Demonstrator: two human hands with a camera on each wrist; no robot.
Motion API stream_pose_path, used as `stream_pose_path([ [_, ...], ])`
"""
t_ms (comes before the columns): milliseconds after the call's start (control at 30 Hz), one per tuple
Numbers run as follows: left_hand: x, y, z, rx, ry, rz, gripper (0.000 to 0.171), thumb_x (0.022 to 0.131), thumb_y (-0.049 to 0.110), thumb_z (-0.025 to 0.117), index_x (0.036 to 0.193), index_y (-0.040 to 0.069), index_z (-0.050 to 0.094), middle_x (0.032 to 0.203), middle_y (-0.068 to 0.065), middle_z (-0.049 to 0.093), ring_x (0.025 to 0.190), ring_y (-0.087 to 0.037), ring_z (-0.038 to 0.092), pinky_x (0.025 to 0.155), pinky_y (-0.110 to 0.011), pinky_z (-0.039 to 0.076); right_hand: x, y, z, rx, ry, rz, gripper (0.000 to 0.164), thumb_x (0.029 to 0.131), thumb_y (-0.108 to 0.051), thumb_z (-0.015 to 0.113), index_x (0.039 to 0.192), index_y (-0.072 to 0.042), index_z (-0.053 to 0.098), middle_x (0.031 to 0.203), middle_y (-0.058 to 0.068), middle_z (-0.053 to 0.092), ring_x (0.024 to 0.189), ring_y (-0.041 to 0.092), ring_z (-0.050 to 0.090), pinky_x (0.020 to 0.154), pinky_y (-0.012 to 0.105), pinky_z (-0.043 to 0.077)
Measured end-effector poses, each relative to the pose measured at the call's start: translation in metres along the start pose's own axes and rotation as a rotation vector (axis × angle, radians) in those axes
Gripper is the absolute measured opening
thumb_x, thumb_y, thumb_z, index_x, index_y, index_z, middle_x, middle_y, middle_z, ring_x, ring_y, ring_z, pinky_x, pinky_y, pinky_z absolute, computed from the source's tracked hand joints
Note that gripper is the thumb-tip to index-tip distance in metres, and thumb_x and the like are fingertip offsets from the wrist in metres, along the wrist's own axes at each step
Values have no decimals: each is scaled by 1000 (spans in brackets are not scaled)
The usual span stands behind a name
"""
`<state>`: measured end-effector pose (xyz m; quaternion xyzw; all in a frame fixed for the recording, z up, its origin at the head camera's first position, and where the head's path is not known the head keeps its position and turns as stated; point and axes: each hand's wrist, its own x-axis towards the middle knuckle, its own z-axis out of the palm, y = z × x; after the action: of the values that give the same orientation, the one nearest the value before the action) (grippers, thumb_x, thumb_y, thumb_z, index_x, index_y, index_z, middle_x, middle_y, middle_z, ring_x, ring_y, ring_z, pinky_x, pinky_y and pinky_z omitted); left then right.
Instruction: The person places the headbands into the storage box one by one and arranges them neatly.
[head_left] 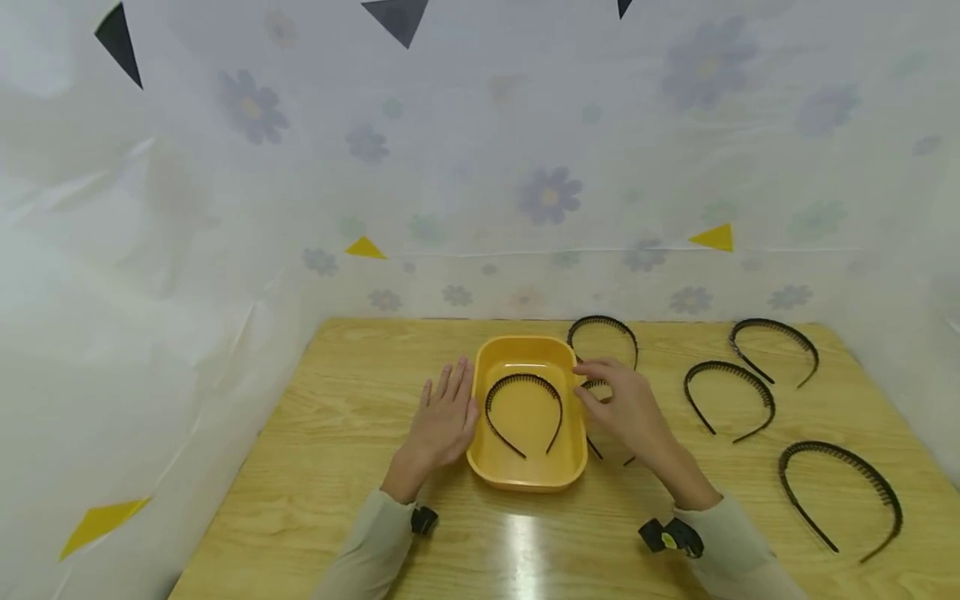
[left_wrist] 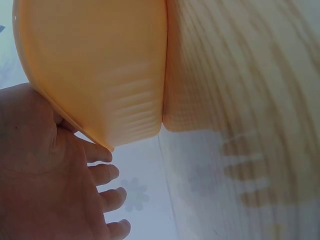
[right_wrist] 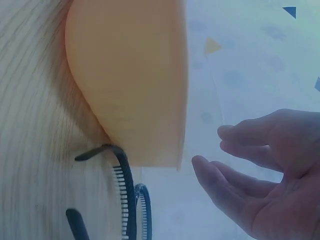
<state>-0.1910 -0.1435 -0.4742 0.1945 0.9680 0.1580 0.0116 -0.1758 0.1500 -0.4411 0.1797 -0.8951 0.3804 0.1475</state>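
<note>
A yellow plastic tray (head_left: 527,475) stands on the table, with a black toothed headband (head_left: 523,377) lying inside it. My left hand (head_left: 442,421) rests along the tray's left rim, fingers extended. In the left wrist view, the thumb side of the left hand (left_wrist: 50,160) meets the rim. Just off the right rim is my right hand (head_left: 628,412), thumb and fingers apart with nothing between them. Beneath that hand another black headband (head_left: 596,383) lies against the table, partly hidden. The right wrist view shows its teeth close beside the tray wall (right_wrist: 130,90).
Behind the right hand lies a headband (head_left: 602,317). Farther right are three more: a middle headband (head_left: 727,364), a back headband (head_left: 780,324) and a front headband (head_left: 836,448). Flower-printed white sheeting (head_left: 465,192) surrounds the wooden table (head_left: 337,417).
</note>
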Motion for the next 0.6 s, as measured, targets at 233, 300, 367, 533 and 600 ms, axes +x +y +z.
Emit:
stream_pose_path([
  [233,-1,0,-1,-5,-4,3,58,113,26,25,165,3,11,171,-13,9,157,-34,6,123,-61,10,-13,10,-17,2,54,17,30,89,1,78,119,-4,73,119,16,67,101,36,68,66,31,61],
  [300,-1,0,-1,-5,-6,-1,58,113,27,24,165,4,11,172,-13,9,157,-32,5,123,-60,10,-16,13,-22,2,75,17,31,88,1,79,119,-4,73,117,16,68,99,35,68,65,31,61],
  [367,-1,0,-2,-7,-8,-2,58,113,27,24,165,4,11,172,-13,8,157,-32,4,123,-60,10,-19,15,-26,-4,93,18,33,88,1,79,120,-5,72,115,15,68,98,33,68,65,31,61],
  [533,-1,0,-1,-10,-2,0,58,113,27,26,165,3,13,171,-14,9,157,-34,6,123,-60,9,-28,20,-35,-6,131,24,37,89,2,78,124,-3,69,118,17,66,100,36,67,67,40,62],
  [600,-1,-1,0,-12,2,-1,58,113,27,26,165,3,14,171,-14,9,157,-34,6,123,-61,9,-31,23,-38,0,137,37,37,90,1,77,126,-3,68,122,18,64,102,38,66,68,43,61],
])
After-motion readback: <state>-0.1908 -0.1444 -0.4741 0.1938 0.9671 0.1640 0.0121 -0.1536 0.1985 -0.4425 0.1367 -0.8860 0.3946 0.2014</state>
